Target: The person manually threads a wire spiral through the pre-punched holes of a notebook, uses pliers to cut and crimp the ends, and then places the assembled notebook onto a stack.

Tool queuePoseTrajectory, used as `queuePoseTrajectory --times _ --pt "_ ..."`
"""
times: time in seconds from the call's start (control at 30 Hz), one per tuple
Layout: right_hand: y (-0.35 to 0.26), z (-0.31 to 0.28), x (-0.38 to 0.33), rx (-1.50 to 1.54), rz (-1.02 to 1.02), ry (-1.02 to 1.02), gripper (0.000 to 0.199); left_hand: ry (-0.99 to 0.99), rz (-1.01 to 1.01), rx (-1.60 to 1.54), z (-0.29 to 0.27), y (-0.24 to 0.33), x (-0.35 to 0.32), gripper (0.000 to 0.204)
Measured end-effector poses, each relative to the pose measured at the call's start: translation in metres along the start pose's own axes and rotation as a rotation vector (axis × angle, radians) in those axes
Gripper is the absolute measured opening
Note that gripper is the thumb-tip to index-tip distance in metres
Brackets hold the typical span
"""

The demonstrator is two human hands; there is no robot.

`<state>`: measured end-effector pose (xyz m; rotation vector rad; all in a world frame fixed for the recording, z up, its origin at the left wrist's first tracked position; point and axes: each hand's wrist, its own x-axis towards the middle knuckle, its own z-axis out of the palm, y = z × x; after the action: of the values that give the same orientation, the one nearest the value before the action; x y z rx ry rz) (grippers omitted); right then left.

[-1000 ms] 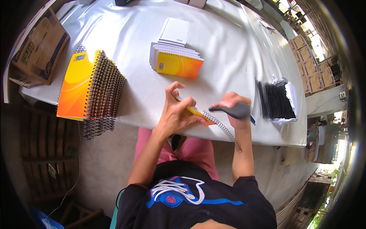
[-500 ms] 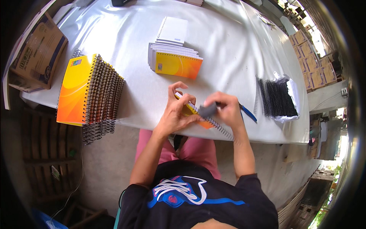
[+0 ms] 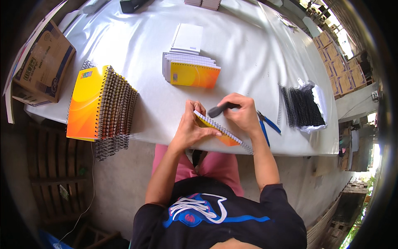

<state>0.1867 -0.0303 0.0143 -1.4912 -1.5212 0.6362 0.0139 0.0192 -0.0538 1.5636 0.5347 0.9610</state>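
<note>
My left hand [image 3: 191,126] grips a small orange notebook [image 3: 226,139] at the near edge of the white table [image 3: 137,45], its thumb laid along the wire spiral binding [image 3: 224,130]. My right hand [image 3: 242,112] holds a dark-handled tool [image 3: 219,109] with its tip close to the top end of the spiral. The two hands almost touch above the notebook, and they hide most of its cover.
A fanned stack of bound orange notebooks [image 3: 99,103] lies at the left. An unbound stack with an orange cover [image 3: 191,71] sits ahead. Black spiral coils [image 3: 302,108] lie in a plastic wrap at right, blue-handled pliers [image 3: 267,123] beside my right wrist. A cardboard box [image 3: 39,66] stands far left.
My right hand has moved left from the coils to the notebook's spiral, carrying the dark tool. My left hand has kept hold of the notebook.
</note>
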Motion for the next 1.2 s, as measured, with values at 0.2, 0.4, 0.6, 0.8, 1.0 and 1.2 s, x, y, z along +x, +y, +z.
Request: queuePoseTrajectory --times 0.2,0.4,0.6,0.8,1.0,1.2 --pt "0.008 0.006 0.003 -0.029 0.057 0.019 0.024 -0.011 0.033 0.048 0.002 0.008 0.003 0.079" --pt "0.015 -0.048 -0.025 -0.578 0.05 0.27 0.059 0.026 -0.13 -0.199 -0.005 -0.002 -0.005 0.045" --pt "0.049 -0.047 -0.127 -1.064 0.44 0.231 0.06 0.204 -0.061 -0.261 0.0 0.028 -0.01 0.017" --pt "0.048 -0.044 -0.132 -0.718 0.28 0.396 0.045 0.396 0.175 0.2 0.003 0.047 -0.011 0.015" --pt "-0.069 -0.004 -0.087 -0.322 -0.016 0.336 0.037 0.487 0.273 0.474 0.002 0.052 -0.015 0.022" --pt "-0.097 0.022 -0.075 -0.497 -0.075 0.174 0.037 0.44 0.301 0.519 0.0 0.053 -0.019 0.034"
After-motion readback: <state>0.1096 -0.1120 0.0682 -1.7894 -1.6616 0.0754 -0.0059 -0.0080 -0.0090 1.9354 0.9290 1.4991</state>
